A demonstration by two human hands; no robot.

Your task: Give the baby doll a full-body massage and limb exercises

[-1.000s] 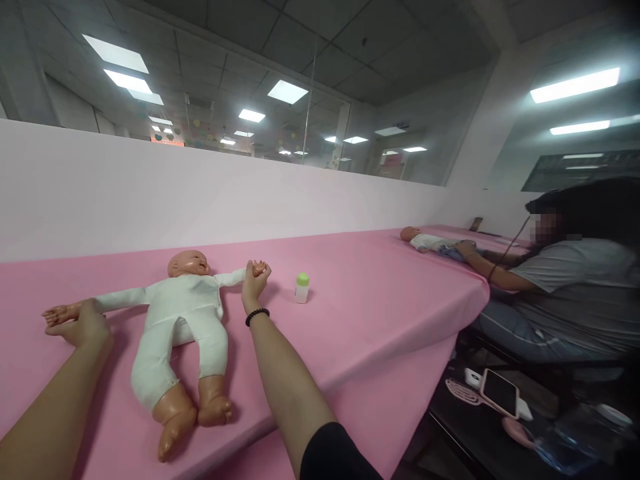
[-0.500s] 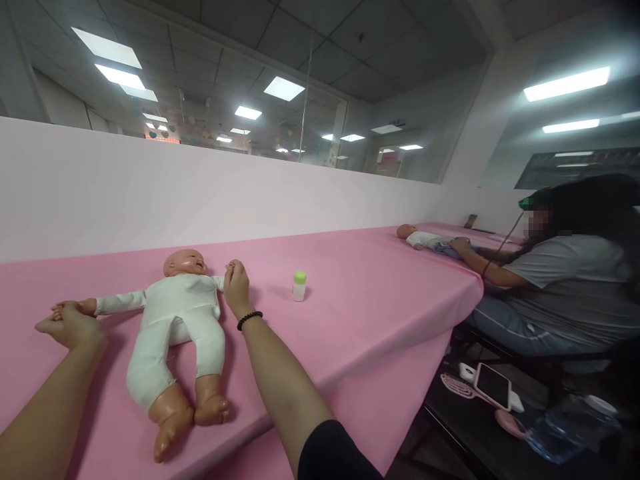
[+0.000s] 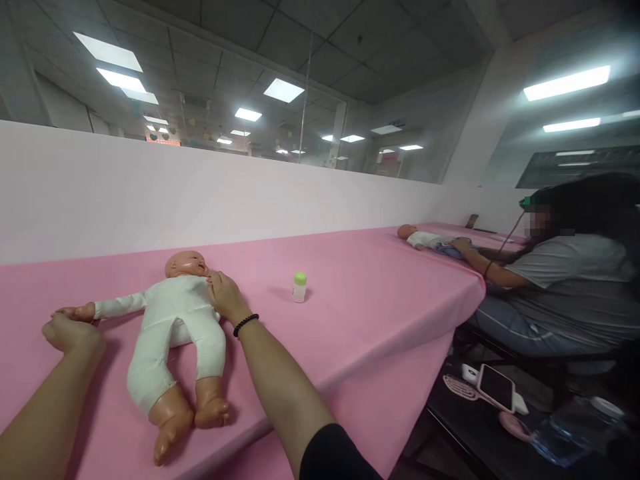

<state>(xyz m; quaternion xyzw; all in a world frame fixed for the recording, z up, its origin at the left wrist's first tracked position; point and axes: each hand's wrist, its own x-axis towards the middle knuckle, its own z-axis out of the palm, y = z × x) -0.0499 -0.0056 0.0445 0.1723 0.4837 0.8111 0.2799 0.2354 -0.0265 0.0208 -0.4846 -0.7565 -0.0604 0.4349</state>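
On its back on the pink tablecloth lies a baby doll with a white cloth body and bare plastic feet. Its arm on the left side of the view is stretched out sideways, and my left hand is closed around that plastic hand. My right hand is folded in against the doll's chest, gripping the other hand; most of that doll arm is hidden behind my fingers. A small bottle with a light green cap stands upright to the right of my right hand.
Farther right, a person in a grey shirt sits with hands on a second doll. A black chair holds a pink hairbrush, a phone and a clear bottle. A white wall runs behind the table.
My right hand has moved left, bringing the doll's hand from out at its side in to its chest. My left hand has curled more tightly around the other doll hand.
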